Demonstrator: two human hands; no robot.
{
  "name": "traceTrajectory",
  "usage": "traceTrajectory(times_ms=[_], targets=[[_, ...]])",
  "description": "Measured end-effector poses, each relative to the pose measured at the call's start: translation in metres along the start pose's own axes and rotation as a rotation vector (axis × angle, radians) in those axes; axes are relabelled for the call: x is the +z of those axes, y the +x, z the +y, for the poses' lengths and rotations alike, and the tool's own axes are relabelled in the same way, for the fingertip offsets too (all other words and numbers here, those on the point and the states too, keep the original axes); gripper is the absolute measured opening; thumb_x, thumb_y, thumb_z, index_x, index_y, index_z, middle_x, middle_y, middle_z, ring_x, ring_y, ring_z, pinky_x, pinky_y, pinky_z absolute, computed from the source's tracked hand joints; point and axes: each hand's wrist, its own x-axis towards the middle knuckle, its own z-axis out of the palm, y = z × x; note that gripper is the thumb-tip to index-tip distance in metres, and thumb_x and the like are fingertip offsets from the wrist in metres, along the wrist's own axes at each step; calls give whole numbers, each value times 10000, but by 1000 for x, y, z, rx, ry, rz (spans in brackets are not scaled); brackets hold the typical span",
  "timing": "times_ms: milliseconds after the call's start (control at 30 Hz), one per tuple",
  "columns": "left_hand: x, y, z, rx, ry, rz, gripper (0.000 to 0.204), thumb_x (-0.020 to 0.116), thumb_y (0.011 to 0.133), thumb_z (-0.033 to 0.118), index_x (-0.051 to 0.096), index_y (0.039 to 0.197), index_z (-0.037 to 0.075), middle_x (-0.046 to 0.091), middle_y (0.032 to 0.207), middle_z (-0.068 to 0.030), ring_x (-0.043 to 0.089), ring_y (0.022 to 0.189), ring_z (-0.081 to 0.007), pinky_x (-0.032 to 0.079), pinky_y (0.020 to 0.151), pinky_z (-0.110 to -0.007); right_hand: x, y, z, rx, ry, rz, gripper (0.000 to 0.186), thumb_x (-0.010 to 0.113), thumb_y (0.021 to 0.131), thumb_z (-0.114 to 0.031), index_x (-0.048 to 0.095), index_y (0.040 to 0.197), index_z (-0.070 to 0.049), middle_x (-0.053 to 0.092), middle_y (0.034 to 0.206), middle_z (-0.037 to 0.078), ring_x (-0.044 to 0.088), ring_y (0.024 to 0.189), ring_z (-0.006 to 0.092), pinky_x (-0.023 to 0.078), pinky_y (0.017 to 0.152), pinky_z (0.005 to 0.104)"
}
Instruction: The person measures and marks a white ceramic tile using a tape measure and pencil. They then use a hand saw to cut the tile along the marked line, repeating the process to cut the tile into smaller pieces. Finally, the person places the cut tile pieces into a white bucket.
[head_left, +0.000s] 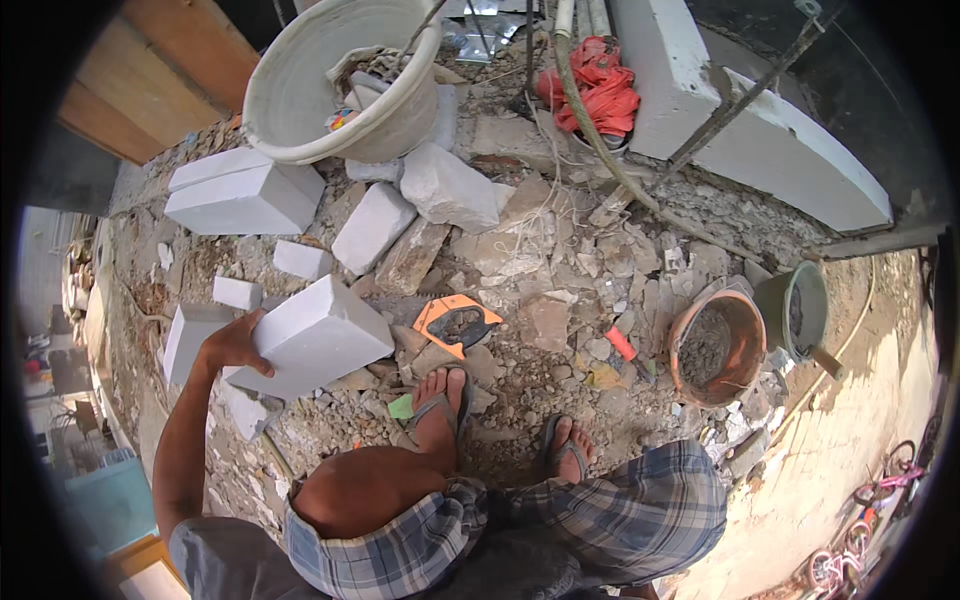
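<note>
My left hand (236, 346) grips the edge of a white lightweight concrete block (325, 338), its thumb against the near side and its fingers at the far edge. The block rests tilted on the rubble. Just left of that hand stands another white block (190, 340), partly behind it. To the block's right lies a handsaw with an orange and black handle (430, 316); its toothed blade runs toward the block and is partly hidden. Smaller white block pieces (302, 260) lie beyond. My right hand is out of view.
A large pale tub (375, 135) stands at the back. On the right are an orange bucket (682, 385) of grey mortar, a green bucket (822, 310) and a red-handled tool (621, 343). Broken rubble surrounds my sandalled feet. A white block wall (670, 80) and hose (590, 120) stand back right.
</note>
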Motion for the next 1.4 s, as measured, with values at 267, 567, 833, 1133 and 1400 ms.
traceTrajectory(times_ms=[267,567,833,1133,1400], targets=[[14,78,-117,151,-420,22,1137,971,418,133,494,1440,-7,669,1291,-156,633,1203,-316,523,1029,-407,-181,54,56,84,318,-365,492,676,916,-348,590,1344,-121,724,1041,177,712,883,405,573,788,498],[19,144,-104,358,-612,144,903,890,730,186,477,1506,-24,670,1289,-145,646,1156,-256,535,971,-391,-330,185,90,-128,45,-504,522,716,870,-386,617,1322,-146,752,885,153,731,789,384,587,742,520],[-5,108,-72,155,-926,638,681,736,964,178,444,1560,27,594,1393,-193,582,1225,-220,511,945,-320,-231,259,4,-58,104,-487,608,697,890,-395,520,1410,-135,739,942,204,724,873,423,578,780,536],[-51,36,15,398,-914,951,594,729,981,305,544,1489,60,456,1586,-189,510,1396,-393,442,1141,-510,-162,209,-29,-48,200,-660,782,704,916,-441,391,1534,-78,645,1253,308,679,1107,478,559,932,551],[-123,7,75,495,-514,1323,296,766,944,199,748,1215,80,719,1218,-103,662,1120,-227,514,890,-376,-293,251,-77,53,452,-548,731,760,903,-449,534,1464,-38,591,1380,305,722,1057,414,518,1023,511]])
